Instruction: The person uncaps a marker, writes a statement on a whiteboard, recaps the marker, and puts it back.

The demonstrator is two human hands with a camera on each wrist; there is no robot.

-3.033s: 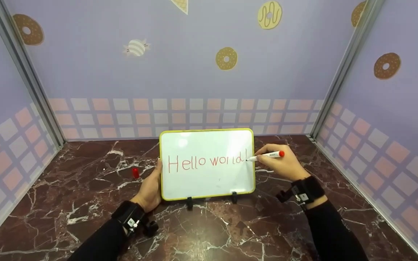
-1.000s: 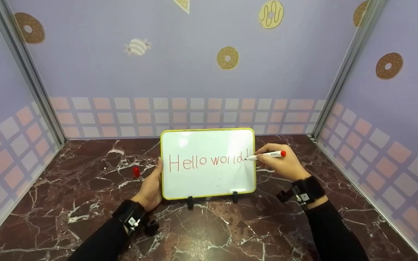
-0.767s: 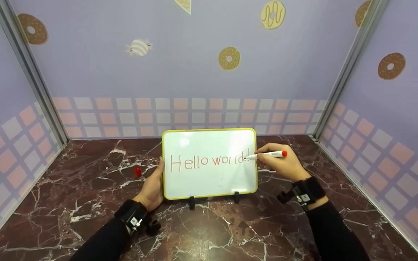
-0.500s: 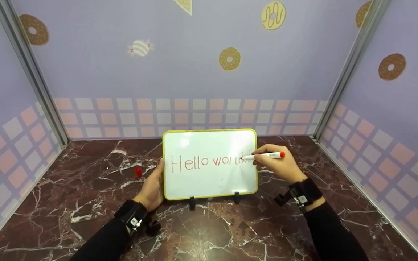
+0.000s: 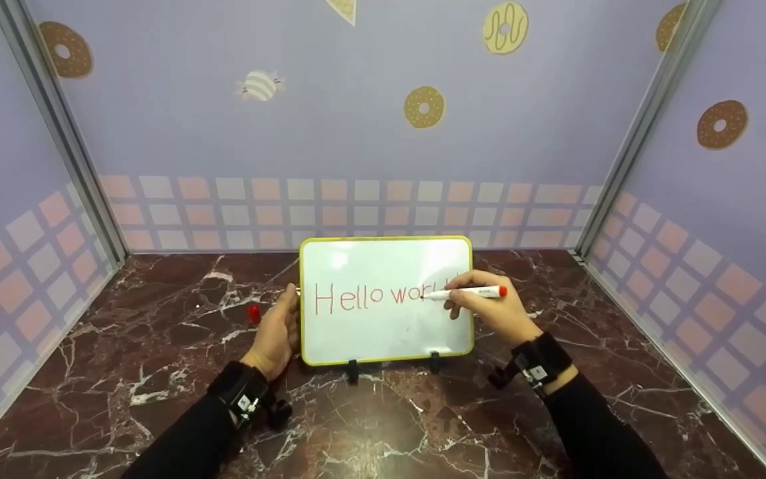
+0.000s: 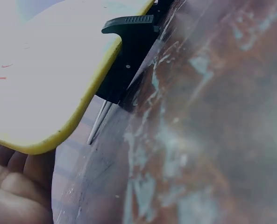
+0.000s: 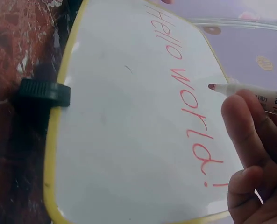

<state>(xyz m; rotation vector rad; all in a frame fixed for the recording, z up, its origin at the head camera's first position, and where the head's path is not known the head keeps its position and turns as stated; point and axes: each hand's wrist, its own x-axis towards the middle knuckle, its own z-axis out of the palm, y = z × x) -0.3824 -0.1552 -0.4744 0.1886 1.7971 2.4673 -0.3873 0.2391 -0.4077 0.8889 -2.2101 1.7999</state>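
A yellow-rimmed whiteboard (image 5: 383,339) stands tilted back, bearing "Hello world!" in red. My left hand (image 5: 273,336) holds its left edge, thumb at the side and fingers reaching behind; in the left wrist view those fingers (image 6: 17,161) are partly hidden by the board's corner. With thumb and fingers, my right hand (image 5: 489,306) pinches a white whiteboard marker (image 5: 483,292) with a red end. In the head view its uncapped tip overlaps the "r", and the hand covers the last letters. The right wrist view shows the marker (image 7: 250,92) tip beside the lettering and the whole phrase.
Black stand clips (image 5: 353,371) support the board's lower edge. A red marker cap (image 5: 255,314) is on the dark marbled tabletop (image 5: 157,372), left of the board. Lilac walls (image 5: 330,140) with printed sweets enclose the back and both sides.
My right hand has carried the marker leftward, from the exclamation mark to about the "r" of "world". The left hand stays at the board's edge, its thumb shifted slightly.
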